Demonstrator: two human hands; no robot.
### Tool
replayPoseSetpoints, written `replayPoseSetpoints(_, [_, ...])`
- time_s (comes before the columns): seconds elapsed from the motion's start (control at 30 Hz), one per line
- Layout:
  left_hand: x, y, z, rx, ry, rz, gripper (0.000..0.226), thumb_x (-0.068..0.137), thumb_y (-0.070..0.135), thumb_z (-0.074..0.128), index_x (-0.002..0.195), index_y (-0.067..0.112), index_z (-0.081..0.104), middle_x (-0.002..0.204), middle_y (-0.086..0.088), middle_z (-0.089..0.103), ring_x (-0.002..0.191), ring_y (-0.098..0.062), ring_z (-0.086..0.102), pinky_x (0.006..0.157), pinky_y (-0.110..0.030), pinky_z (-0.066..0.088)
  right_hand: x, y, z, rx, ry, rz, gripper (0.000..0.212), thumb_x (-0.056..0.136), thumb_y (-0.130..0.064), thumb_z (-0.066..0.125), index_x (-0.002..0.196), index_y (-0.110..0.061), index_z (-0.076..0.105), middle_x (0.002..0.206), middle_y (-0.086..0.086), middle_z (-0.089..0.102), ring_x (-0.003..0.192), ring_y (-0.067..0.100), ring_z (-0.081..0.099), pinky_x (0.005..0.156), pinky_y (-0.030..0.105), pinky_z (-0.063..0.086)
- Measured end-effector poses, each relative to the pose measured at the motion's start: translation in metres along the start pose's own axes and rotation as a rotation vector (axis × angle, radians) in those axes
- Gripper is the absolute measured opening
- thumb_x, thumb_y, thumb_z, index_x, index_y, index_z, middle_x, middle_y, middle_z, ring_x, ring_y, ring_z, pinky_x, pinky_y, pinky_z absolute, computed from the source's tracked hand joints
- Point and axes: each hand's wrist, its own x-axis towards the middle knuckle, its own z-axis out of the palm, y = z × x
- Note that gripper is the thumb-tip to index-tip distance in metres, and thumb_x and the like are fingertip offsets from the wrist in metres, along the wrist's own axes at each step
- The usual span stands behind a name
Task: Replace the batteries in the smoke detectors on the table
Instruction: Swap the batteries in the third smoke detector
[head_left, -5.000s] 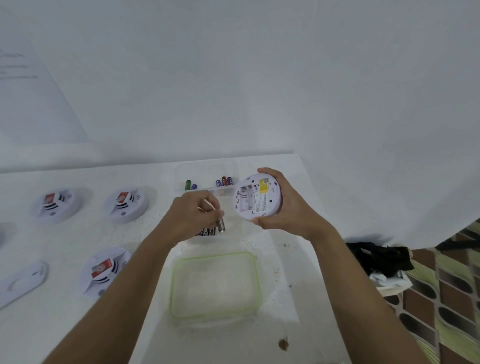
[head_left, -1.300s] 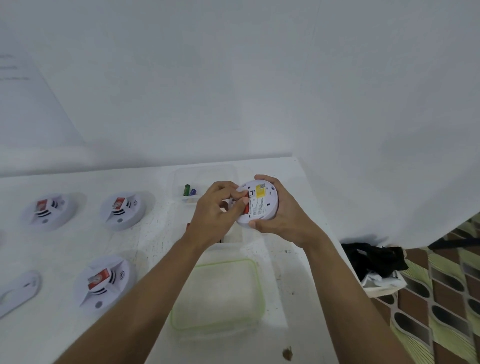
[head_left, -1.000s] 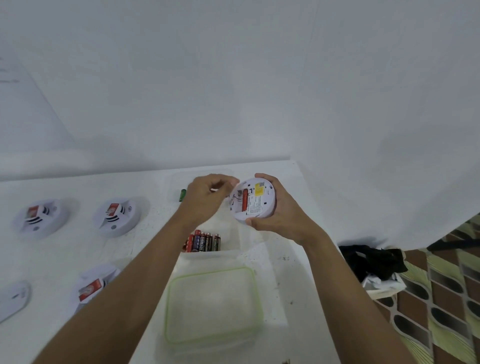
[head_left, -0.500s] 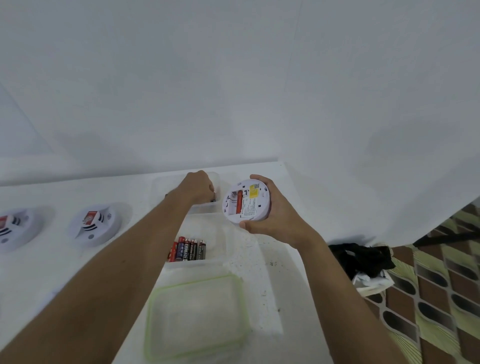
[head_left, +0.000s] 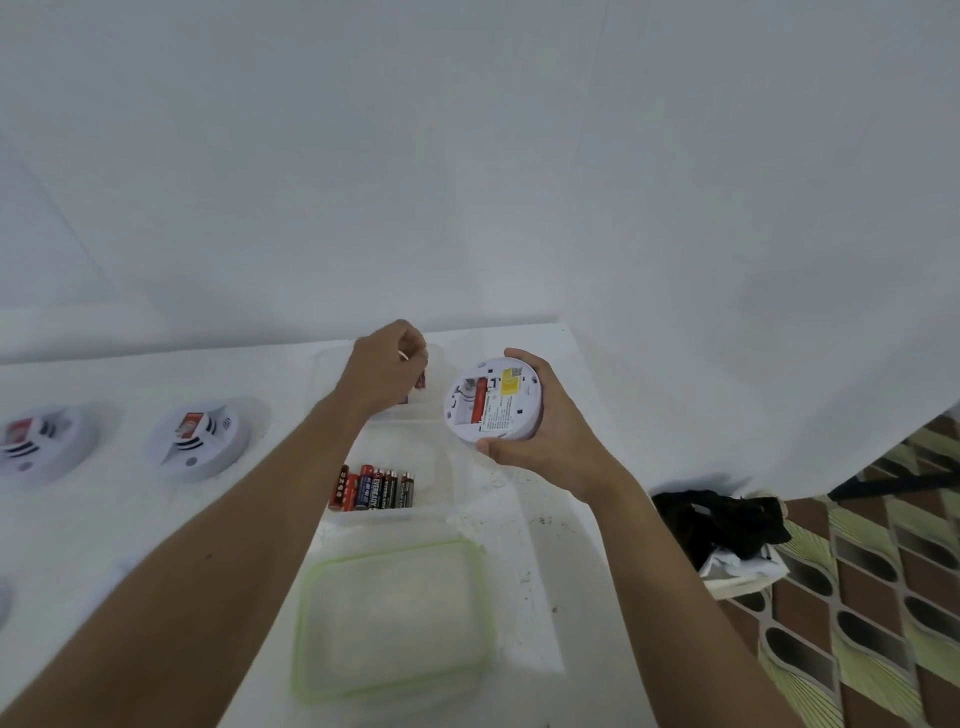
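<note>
White wall (head_left: 467, 156) fills the upper half of the view, and a white worktop (head_left: 130, 519) runs beneath it, ending at a corner on the right. The right hand (head_left: 545, 431) is wrapped around the rim of a round white smoke detector (head_left: 493, 410) and holds it above the worktop with its underside turned up toward the camera. A red battery (head_left: 478, 407) sits in the open compartment, with a yellow label (head_left: 511, 383) at its 2 o'clock.

At 9 o'clock from the held unit, the left hand (head_left: 387, 371) hangs over a clear container (head_left: 439, 358) at the far edge of the worktop. Its fingers are curled, pinching a small dark battery (head_left: 422, 378) that shows just below the fingertips.

At 7 o'clock from the held detector lies a clear tray (head_left: 436, 499) with a row of batteries (head_left: 374, 486) lying side by side, red and black. Directly at 6 o'clock from that tray, touching its near edge, lies a clear lid (head_left: 395, 550) with a green rim.

Well off at 9 o'clock, two more detectors rest face up on the worktop: the nearer detector (head_left: 200, 439) and the far-left detector (head_left: 36, 447), each with a red tag.

Beyond the worktop's right edge, at 4 o'clock from the right hand, a black cloth (head_left: 722, 519) lies on a white box above a patterned floor (head_left: 857, 597).
</note>
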Motion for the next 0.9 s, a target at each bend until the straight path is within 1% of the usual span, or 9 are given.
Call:
replayPoseSetpoints(0.1, [-0.013,0.008,-0.01,-0.212,0.12,0.055,0.012,0.096,0.012,0.052,0.096,0.017,0.063,0.097,-0.001,0.062,0.072,-0.019,0.067,0.06,-0.027,0.059,-0.002,0.0,0.003,0.006,0.014,-0.015,0.089,0.077,0.008,0.08,0.144,-0.027,0.035,0.138,-0.005,0.052,0.122,0.004,0.054,0.082,0.023,0.056])
replayPoseSetpoints(0.13, [-0.018,0.01,-0.013,-0.263,0.121,0.064,0.014,0.097,0.013,0.051,0.098,0.018,0.064,0.101,-0.002,0.06,0.073,-0.018,0.067,0.061,-0.031,0.06,-0.003,-0.001,0.004,0.011,0.016,-0.018,0.089,0.076,0.008,0.08,0.144,-0.027,0.035,0.138,-0.004,0.052,0.123,0.004,0.055,0.083,0.024,0.056])
replayPoseSetpoints(0.23, [-0.035,0.018,-0.023,-0.265,0.066,0.125,0.016,0.099,0.02,0.054,0.107,0.024,0.067,0.108,0.004,0.063,0.07,-0.005,0.064,0.06,-0.02,0.053,-0.005,-0.003,0.011,0.019,0.027,-0.025,0.09,0.076,0.01,0.08,0.145,-0.024,0.035,0.137,-0.003,0.053,0.118,-0.001,0.057,0.084,0.022,0.055])
replayPoseSetpoints(0.27, [-0.042,0.02,-0.027,-0.26,0.04,0.142,0.016,0.098,0.022,0.056,0.111,0.026,0.066,0.106,0.007,0.065,0.07,-0.004,0.063,0.061,-0.016,0.05,-0.006,-0.004,0.013,0.017,0.029,-0.027,0.09,0.076,0.01,0.08,0.145,-0.023,0.034,0.135,-0.004,0.053,0.115,-0.004,0.058,0.084,0.021,0.055])
replayPoseSetpoints(0.33, [-0.056,0.024,-0.033,-0.32,0.002,0.137,0.019,0.094,0.024,0.064,0.112,0.026,0.063,0.098,0.007,0.067,0.073,-0.011,0.064,0.062,-0.017,0.05,-0.009,-0.007,0.019,0.012,0.031,-0.032,0.09,0.075,0.01,0.08,0.145,-0.021,0.034,0.133,-0.005,0.054,0.112,-0.007,0.058,0.083,0.019,0.054])
replayPoseSetpoints(0.47, [-0.081,0.029,-0.045,-0.371,-0.044,0.136,0.013,0.082,0.025,0.078,0.089,0.019,0.07,0.082,0.002,0.073,0.069,-0.024,0.064,0.063,-0.036,0.052,-0.015,-0.012,0.029,0.009,0.033,-0.046,0.089,0.076,0.012,0.079,0.145,-0.02,0.033,0.128,-0.008,0.055,0.109,-0.008,0.06,0.083,0.019,0.054])
replayPoseSetpoints(0.63, [-0.104,0.027,-0.056,-0.398,-0.026,0.149,0.011,0.072,0.022,0.086,0.076,0.018,0.077,0.074,0.001,0.072,0.069,-0.032,0.063,0.065,-0.043,0.052,-0.021,-0.019,0.047,0.025,0.009,-0.067,0.089,0.077,0.017,0.075,0.146,-0.017,0.031,0.124,-0.009,0.057,0.108,-0.004,0.063,0.085,0.021,0.055])
replayPoseSetpoints(0.8, [-0.119,0.019,-0.067,-0.363,0.042,0.144,0.01,0.072,0.025,0.085,0.08,0.027,0.08,0.084,0.006,0.067,0.074,-0.009,0.064,0.07,-0.026,0.052,-0.024,-0.025,0.064,0.041,-0.01,-0.078,0.092,0.074,0.013,0.079,0.146,-0.017,0.03,0.126,-0.008,0.058,0.112,0.001,0.063,0.092,0.027,0.056])
replayPoseSetpoints(0.9, [-0.128,0.011,-0.077,-0.357,-0.036,0.122,0.01,0.083,0.023,0.076,0.091,0.027,0.079,0.095,0.007,0.063,0.08,-0.01,0.064,0.075,-0.03,0.055,-0.025,-0.027,0.073,0.038,-0.012,-0.081,0.093,0.072,0.008,0.081,0.146,-0.016,0.031,0.13,-0.004,0.057,0.114,0.0,0.061,0.09,0.023,0.054])
